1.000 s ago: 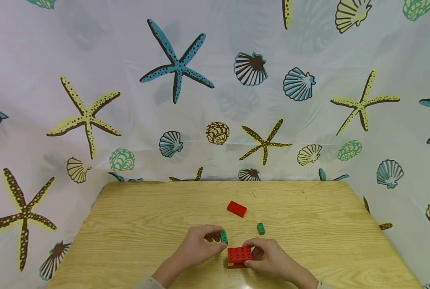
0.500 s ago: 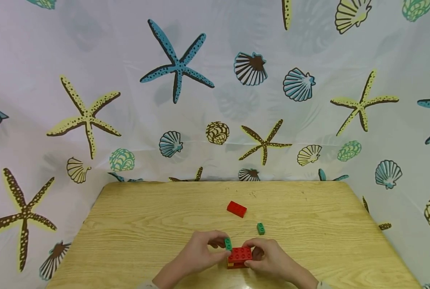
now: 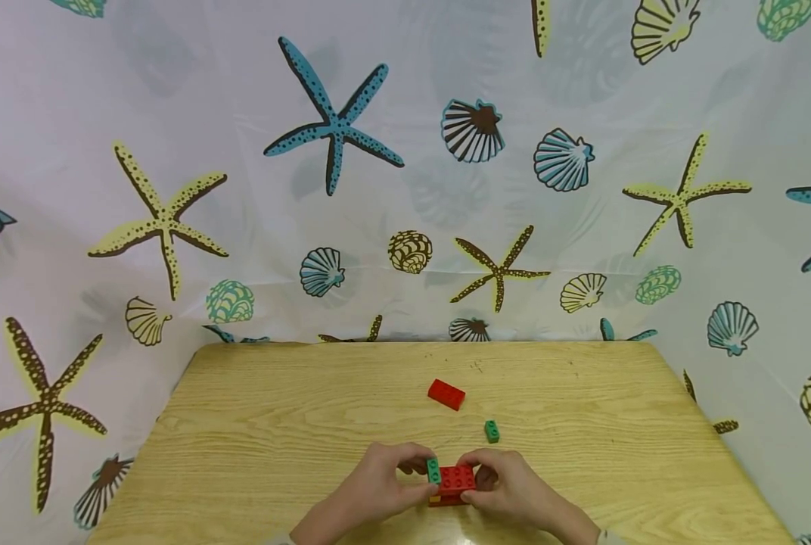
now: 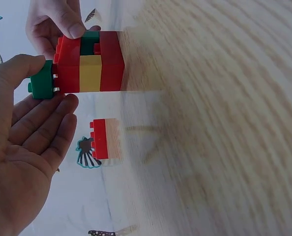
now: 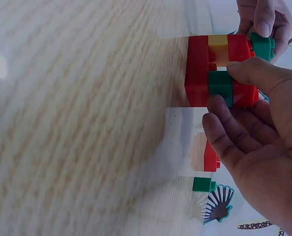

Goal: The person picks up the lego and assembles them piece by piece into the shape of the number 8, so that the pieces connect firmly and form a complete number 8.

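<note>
My left hand (image 3: 381, 484) pinches a small green brick (image 4: 43, 81) between thumb and fingers at the left end of the brick stack's top. In the left wrist view a narrow gap shows between the green brick and the studs of the top red brick (image 4: 69, 69). The stack has a red brick (image 5: 197, 71) at its bottom, with a yellow brick (image 4: 90, 73) and another green brick (image 5: 220, 87) in the middle layer. At the stack's right end my right hand (image 3: 514, 488) grips it, thumb and fingers on its sides.
Behind the stack, a loose red brick (image 3: 446, 394) and a small green brick (image 3: 492, 431) lie on the wooden table (image 3: 296, 393). A curtain (image 3: 405, 197) printed with starfish and shells hangs around the table's back and sides.
My left hand has brought the green brick rightward and down, from beside the stack to above its left end. My right hand has kept its place on the stack.
</note>
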`<state>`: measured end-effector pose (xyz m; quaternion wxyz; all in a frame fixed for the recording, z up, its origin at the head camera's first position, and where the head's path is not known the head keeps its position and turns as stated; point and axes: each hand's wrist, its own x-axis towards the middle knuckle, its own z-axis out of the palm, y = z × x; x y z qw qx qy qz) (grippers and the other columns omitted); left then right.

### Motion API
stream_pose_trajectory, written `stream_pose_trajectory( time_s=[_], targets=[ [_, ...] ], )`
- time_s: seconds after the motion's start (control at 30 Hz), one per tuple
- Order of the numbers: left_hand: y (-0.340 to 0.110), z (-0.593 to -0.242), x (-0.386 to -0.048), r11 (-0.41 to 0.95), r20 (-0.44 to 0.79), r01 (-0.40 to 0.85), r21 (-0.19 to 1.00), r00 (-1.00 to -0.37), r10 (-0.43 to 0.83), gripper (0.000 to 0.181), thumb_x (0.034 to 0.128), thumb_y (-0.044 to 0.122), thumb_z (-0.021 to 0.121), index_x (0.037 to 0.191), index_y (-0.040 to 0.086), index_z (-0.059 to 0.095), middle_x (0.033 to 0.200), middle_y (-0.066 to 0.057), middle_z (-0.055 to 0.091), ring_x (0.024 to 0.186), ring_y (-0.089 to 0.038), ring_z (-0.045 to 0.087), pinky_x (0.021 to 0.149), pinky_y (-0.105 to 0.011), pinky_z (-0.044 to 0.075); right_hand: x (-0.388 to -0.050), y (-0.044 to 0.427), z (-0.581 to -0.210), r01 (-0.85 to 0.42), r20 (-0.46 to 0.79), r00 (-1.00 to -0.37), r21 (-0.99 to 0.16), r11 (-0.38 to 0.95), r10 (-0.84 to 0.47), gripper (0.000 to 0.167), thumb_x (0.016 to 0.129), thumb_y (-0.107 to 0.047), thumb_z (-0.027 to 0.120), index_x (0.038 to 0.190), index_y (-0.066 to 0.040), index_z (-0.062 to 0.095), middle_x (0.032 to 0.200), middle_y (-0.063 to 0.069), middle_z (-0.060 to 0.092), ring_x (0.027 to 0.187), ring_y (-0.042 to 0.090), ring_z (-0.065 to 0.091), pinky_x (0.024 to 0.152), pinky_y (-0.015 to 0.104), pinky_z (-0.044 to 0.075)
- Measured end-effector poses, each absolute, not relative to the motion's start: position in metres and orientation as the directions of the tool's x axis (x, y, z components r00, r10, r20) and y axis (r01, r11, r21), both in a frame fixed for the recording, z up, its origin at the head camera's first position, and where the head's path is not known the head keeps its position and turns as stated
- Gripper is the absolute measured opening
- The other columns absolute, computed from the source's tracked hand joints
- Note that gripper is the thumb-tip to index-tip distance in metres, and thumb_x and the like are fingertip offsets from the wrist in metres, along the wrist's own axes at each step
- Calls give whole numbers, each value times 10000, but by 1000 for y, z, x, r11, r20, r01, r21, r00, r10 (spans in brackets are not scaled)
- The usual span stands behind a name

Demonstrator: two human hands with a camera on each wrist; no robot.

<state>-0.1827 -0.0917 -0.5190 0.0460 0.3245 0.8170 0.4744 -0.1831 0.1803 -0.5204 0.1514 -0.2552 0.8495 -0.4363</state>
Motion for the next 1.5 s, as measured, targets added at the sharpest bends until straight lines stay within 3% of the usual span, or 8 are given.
stream_pose_trajectory(
  time_s=[0.83, 1.5],
  targets=[
    [-88, -513, -182, 376, 228, 520, 768, -769, 598, 317, 956, 267, 806, 1182, 53, 751, 1055, -4, 796, 938, -155, 764, 836, -319, 626, -183, 180, -519, -301, -34, -826, -816, 493, -562, 293, 957, -191, 792, 1226, -98, 721, 1056, 33, 737, 826, -2, 645, 724, 202, 547],
    [-86, -515, -185, 404, 184, 476, 781, -793, 580, 229, 910, 240, 835, 1096, 121, 773, 987, 45, 785, 906, -140, 745, 814, -313, 619, -182, 180, -518, -306, -24, -821, -824, 476, -570, 299, 962, -187, 785, 1231, -77, 716, 1019, 57, 741, 805, -3, 638, 711, 196, 540]
  ],
)
